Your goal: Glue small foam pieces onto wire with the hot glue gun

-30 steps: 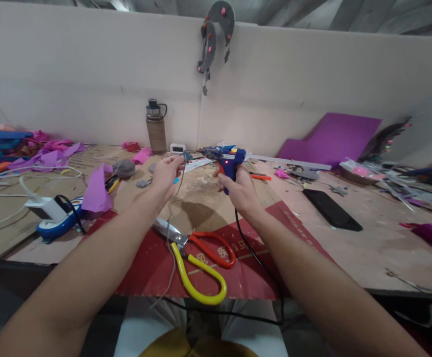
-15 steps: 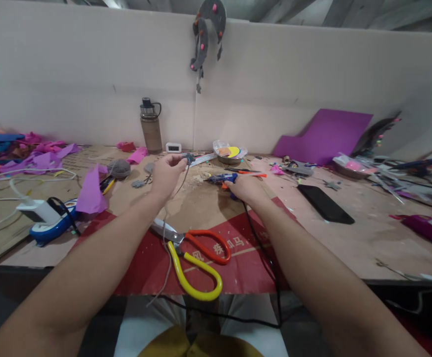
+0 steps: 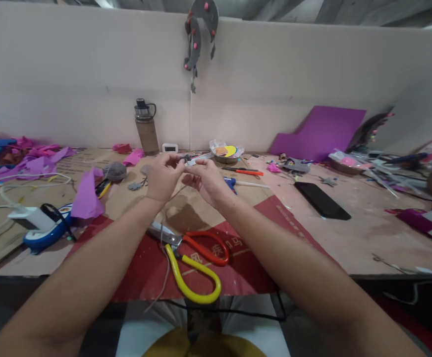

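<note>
My left hand (image 3: 163,177) pinches a small dark grey piece (image 3: 187,158), its exact shape hidden by the fingers. My right hand (image 3: 207,182) meets it there, thumb and fingertips closed on the piece from the other side. A thin grey yarn (image 3: 166,270) trails down from between the hands, across the scissors and over the table edge. These large scissors (image 3: 177,240), with one red and one yellow handle, lie under my wrists. Just beyond my right hand rests a blue glue gun (image 3: 231,185), partly hidden, with a white glue stick (image 3: 253,185) in its back.
Red card (image 3: 275,223) covers the front edge. At left are a grey yarn ball (image 3: 115,171), purple felt (image 3: 87,193) and a blue power strip (image 3: 48,235). Behind stand a bottle (image 3: 147,131) and a bowl (image 3: 226,159). A black phone (image 3: 322,200) lies at right.
My right hand has let go of the glue gun, which now lies on the table. It has moved left to join my left hand at the small grey piece.
</note>
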